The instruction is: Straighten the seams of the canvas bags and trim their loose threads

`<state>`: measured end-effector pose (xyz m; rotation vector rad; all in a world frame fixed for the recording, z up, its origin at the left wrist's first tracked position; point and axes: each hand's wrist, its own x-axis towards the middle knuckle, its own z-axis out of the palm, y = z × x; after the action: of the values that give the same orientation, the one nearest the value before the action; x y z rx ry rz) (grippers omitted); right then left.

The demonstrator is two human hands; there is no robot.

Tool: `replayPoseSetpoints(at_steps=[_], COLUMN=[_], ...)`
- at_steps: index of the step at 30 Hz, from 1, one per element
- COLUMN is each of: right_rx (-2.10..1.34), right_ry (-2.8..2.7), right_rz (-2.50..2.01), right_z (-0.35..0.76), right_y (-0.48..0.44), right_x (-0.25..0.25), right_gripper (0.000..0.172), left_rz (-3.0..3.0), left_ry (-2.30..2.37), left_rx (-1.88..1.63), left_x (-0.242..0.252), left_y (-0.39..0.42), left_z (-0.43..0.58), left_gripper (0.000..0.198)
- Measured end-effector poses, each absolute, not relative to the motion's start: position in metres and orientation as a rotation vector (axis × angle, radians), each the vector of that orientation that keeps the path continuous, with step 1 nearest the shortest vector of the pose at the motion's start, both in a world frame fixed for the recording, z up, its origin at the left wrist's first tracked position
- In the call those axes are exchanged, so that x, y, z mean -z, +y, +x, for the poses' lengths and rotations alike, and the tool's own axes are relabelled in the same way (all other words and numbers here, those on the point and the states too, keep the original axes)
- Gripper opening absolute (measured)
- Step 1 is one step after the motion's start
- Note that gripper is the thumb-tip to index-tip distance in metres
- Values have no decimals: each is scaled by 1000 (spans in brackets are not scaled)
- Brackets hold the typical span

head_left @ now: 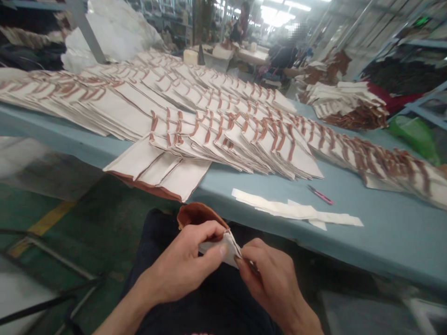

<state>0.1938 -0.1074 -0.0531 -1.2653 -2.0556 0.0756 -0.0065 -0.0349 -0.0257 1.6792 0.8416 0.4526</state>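
Over my lap, a sewn piece of white fabric with brown leather-like trim (200,213) is pinched between my two hands. My left hand (186,260) grips its white edge, thumb on top and fingers behind. Close on the right, my right hand (270,265) is closed on the same edge, its fingertips partly hidden. The brown part of the piece curls up behind my left hand, by the table's edge. A flat white panel with brown seams (162,170) lies just beyond, overhanging the table edge.
Overlapping rows of white panels with brown strips (237,135) cover much of the blue table (377,232). Pink-handled snips (320,194) and white strips (296,210) lie near the front edge. A brown and white stack (349,104) stands at the back right.
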Motion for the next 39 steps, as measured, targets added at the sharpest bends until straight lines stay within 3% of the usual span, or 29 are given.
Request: replayPoseSetpoints(at_steps=[5, 9, 12, 21, 28, 33, 39], right_rx=[-279, -956, -1337, -1688, -1573, -1368, -1124], right_ry=[-2062, -1715, -1411, -1160, -1306, -1524, -1691], right_rz=[-1310, -1386, -1342, -1132, -1192, -1364, -1506], right_z=[180, 170, 163, 161, 165, 167, 163], right_y=[-115, -119, -117, -108, -111, -112, -114], right_x=[58, 60, 59, 58, 53, 42, 45], right_gripper=[17, 15, 29, 58, 43, 24, 15], left_rz=[1737, 1670, 1584, 1509, 1379, 1461, 1579], left_ry=[922, 911, 877, 768, 720, 843, 914], left_rx=[-354, -339, -328, -373, -453, -396, -320], left_x=[26, 29, 29, 28, 36, 31, 33], left_y=[-36, -44, -49, -48, -48, -51, -48], left_z=[-21, -24, -26, -33, -29, -26, -27], left_gripper=[17, 18, 19, 22, 26, 14, 11])
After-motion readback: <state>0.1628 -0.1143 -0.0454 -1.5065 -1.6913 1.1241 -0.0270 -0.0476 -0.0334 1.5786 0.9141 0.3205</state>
